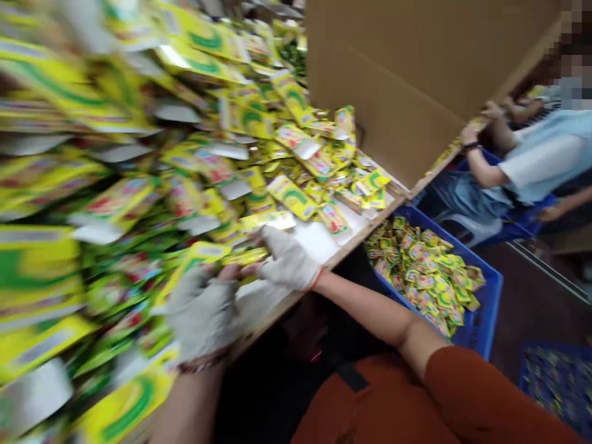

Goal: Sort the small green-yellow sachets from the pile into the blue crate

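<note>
Fingerless whitish gloves cover both of my hands at the table's near edge. Between them is a small bundle of shiny yellow sachets. My left hand has its fingers curled around the bundle's left end. On the other end, my right hand pinches with thumb and fingers; blur hides how many sachets there are. A yellow-and-green carton with an open flap lies just beyond my left hand. Another flat yellow carton lies beside my right fingertips.
Many yellow cartons with white flaps and green sachets heap over the wood-edged table. A large cardboard sheet stands at the back right. A blue basket of yellow sachets sits below. A person is at right.
</note>
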`<control>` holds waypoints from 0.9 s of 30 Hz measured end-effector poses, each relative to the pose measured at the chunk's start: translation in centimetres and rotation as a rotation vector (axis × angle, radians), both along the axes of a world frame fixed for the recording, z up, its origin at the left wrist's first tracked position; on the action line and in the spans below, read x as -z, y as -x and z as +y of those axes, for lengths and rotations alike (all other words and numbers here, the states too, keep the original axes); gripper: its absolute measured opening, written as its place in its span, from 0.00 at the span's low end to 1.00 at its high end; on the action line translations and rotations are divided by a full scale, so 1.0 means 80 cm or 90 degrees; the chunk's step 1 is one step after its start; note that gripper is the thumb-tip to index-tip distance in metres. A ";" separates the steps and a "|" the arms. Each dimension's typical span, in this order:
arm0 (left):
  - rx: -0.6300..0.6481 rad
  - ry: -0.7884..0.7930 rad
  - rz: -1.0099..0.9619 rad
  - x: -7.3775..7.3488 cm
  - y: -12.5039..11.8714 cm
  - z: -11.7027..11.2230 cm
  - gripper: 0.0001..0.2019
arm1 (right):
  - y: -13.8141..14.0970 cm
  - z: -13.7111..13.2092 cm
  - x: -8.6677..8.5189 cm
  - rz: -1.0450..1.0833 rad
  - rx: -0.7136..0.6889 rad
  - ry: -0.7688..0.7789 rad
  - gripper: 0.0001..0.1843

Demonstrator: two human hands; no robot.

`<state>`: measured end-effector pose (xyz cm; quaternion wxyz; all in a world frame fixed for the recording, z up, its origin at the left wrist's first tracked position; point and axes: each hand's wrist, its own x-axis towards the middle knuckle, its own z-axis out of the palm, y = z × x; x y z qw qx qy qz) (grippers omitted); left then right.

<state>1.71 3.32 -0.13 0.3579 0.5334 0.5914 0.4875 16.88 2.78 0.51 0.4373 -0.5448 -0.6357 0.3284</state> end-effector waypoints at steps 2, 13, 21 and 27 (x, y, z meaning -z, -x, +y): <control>0.021 0.001 0.000 0.004 -0.002 -0.006 0.13 | -0.001 -0.003 0.000 0.042 -0.008 0.040 0.25; 0.042 -0.079 0.629 -0.019 0.048 0.019 0.30 | -0.005 0.002 0.007 0.126 0.017 0.043 0.15; 0.139 -0.067 -0.139 -0.015 0.037 0.016 0.33 | -0.009 -0.004 0.009 0.376 -0.119 0.188 0.34; 0.178 -0.019 -0.262 -0.007 0.011 0.010 0.24 | -0.002 0.001 0.007 0.363 -0.161 0.190 0.32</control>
